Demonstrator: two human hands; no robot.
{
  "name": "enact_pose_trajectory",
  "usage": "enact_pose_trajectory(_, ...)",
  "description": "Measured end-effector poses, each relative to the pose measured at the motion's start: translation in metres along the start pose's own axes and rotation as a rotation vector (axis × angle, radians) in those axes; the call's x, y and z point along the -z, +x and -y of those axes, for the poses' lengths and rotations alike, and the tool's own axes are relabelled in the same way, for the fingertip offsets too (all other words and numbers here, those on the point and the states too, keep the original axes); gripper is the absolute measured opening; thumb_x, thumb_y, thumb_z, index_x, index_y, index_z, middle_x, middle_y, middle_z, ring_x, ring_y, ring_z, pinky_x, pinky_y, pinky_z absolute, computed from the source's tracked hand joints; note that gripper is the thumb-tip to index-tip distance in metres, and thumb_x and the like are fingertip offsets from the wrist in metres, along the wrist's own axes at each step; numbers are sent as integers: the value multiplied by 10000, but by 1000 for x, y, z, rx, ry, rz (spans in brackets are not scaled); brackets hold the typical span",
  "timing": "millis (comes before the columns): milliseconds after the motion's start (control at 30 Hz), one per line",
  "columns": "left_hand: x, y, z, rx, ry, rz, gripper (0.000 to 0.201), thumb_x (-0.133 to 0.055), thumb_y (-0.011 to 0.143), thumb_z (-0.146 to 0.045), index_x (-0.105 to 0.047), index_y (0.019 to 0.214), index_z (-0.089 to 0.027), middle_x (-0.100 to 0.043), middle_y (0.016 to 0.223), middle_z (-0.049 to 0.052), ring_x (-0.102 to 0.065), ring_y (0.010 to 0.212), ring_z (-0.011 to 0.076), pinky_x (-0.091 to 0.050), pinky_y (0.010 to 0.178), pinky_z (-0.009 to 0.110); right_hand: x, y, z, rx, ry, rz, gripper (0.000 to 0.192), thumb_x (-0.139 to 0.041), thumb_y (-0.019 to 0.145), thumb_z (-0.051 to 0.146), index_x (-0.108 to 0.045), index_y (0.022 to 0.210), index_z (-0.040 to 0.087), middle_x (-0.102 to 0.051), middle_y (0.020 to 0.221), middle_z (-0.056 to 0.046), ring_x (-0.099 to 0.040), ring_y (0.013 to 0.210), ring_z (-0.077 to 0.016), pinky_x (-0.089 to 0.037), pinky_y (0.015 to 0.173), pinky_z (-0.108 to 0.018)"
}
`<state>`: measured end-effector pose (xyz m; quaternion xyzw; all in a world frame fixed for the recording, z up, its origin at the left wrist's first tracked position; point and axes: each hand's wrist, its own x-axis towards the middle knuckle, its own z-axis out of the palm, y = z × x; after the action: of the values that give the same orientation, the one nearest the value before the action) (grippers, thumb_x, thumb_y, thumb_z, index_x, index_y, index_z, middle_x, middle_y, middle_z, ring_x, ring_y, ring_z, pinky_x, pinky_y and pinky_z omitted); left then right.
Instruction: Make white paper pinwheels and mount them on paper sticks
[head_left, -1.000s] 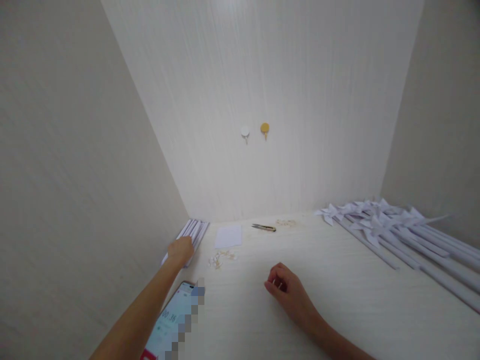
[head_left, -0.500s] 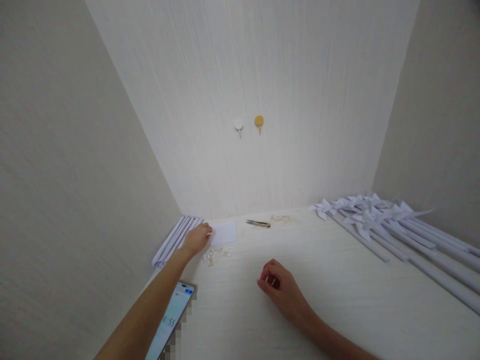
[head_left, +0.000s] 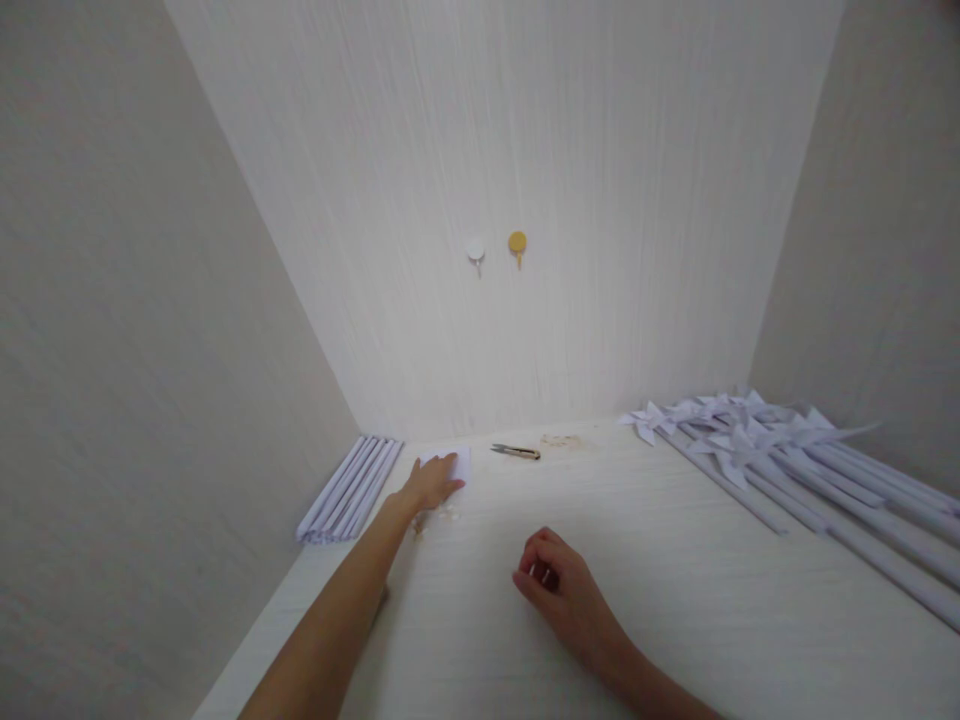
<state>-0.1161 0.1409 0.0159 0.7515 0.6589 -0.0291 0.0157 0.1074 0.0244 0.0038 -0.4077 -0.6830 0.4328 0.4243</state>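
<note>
My left hand [head_left: 430,484] reaches forward and lies flat on a small white paper square [head_left: 459,460] near the back of the pale table [head_left: 675,600]. Its fingers are spread on the sheet. Just under the hand lies a small pile of tiny pale pins [head_left: 450,513]. My right hand [head_left: 559,590] rests on the table in the middle, fingers curled loosely; I cannot see anything in it. A row of rolled white paper sticks [head_left: 349,488] lies to the left of my left hand, against the side wall.
Small snips [head_left: 516,452] lie at the back, with a scatter of pale bits [head_left: 561,440] beside them. Several finished white paper pinwheels on sticks [head_left: 780,455] are piled at the right. Two round hooks, white [head_left: 475,249] and yellow [head_left: 517,243], hang on the back wall.
My left hand moved right from the rolled sticks onto the paper square. The view tilted up, so the phone at the bottom left has left the picture. My right hand barely moved.
</note>
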Motion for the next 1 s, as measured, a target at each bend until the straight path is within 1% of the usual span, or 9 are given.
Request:
enact_pose_trajectory(100, -2, -2, 0, 37, -23, -5, 533, -326, 774, -406, -272, 1242, -157, -377, 1273, 136, -351, 1154, 258, -196, 931, 512, 0, 0, 0, 12, 4, -6, 127, -487, 642, 88, -440, 552, 164, -428, 652, 19, -427, 527, -76, -365, 494, -199)
enact_pose_trajectory(300, -6, -4, 1, 62, -73, -38, 556, -322, 777, -416, -248, 1257, -145, -294, 1322, 117, -278, 1201, 229, -159, 964, 480, -1, 0, -2, 23, -2, -7, 125, -490, 648, 100, -444, 551, 164, -421, 647, 19, -422, 520, -78, -362, 489, -202)
enact_pose_trajectory(500, -7, -4, 0, 65, -106, -81, 551, -363, 768, -397, -275, 1246, -137, -256, 1337, 120, -248, 1216, 209, -169, 974, 441, -2, 0, -3, 33, -5, -10, 119, -492, 648, 106, -455, 552, 165, -434, 654, 18, -422, 522, -77, -362, 487, -200)
enact_pose_trajectory(567, -7, -5, -1, 72, -113, -102, 557, -378, 764, -393, -281, 1244, -128, -258, 1335, 124, -245, 1217, 203, -173, 980, 415, -2, 0, -3, 39, -5, -13, 117, -488, 645, 101, -458, 551, 164, -439, 654, 17, -424, 521, -76, -363, 488, -200)
enact_pose_trajectory(700, -7, -8, -4, 101, -123, -153, 605, -424, 746, -387, -280, 1241, -70, -281, 1323, 146, -271, 1206, 187, -203, 982, 310, -1, 0, -1, 34, -3, -11, 128, -479, 636, 80, -447, 544, 163, -435, 653, 18, -426, 515, -72, -368, 489, -197)
enact_pose_trajectory(767, -8, -8, -4, 115, -140, -189, 618, -446, 734, -387, -293, 1231, -52, -305, 1311, 152, -289, 1197, 184, -221, 974, 276, -1, 0, 0, 20, -4, -5, 133, -475, 636, 74, -441, 542, 162, -432, 657, 16, -428, 516, -72, -370, 489, -197)
enact_pose_trajectory(900, -12, -6, -1, 135, -209, -256, 601, -479, 715, -381, -330, 1207, -69, -356, 1285, 145, -339, 1169, 190, -282, 939, 277, -1, 1, -1, 22, -6, -13, 129, -485, 633, 75, -445, 550, 166, -431, 648, 19, -427, 518, -74, -374, 490, -197)
enact_pose_trajectory(1000, -14, -5, 1, 132, -229, -273, 583, -483, 713, -382, -345, 1197, -88, -375, 1275, 134, -363, 1153, 194, -294, 931, 293, -2, 0, -2, 31, 1, -18, 128, -490, 634, 80, -451, 549, 167, -437, 649, 19, -424, 518, -74, -375, 491, -196)
